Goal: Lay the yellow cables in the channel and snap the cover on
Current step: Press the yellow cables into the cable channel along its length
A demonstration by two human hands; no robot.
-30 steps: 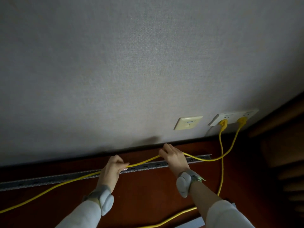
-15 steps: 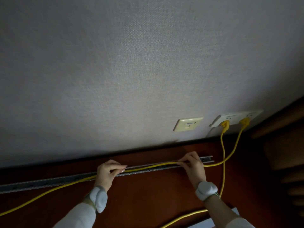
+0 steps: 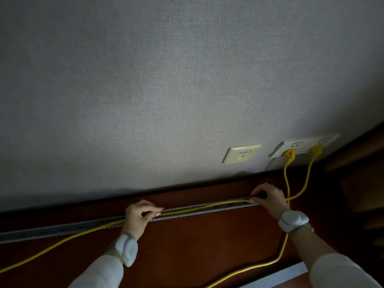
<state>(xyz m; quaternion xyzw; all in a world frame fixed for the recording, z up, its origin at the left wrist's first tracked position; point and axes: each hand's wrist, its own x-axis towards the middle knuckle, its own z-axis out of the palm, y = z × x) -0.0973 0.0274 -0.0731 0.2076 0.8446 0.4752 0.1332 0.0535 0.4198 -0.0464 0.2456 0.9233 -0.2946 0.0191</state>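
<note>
The thin yellow round cable point(image 3: 199, 208) lies along the long grey slotted plastic channel point(image 3: 187, 214) fixed on the dark red-brown skirting board point(image 3: 207, 235), its long axis running left to right, rising slightly rightward. Your left hand point(image 3: 139, 217) pinches the cable at the channel's middle; your right hand point(image 3: 268, 199) pinches it at the channel's right end. It looks light, limp and springy; hold it close to the slots. A 2nd yellow cable point(image 3: 270, 265) hangs loose below.

Matt woven-looking wall point(image 3: 166, 90), perhaps cloth
</note>
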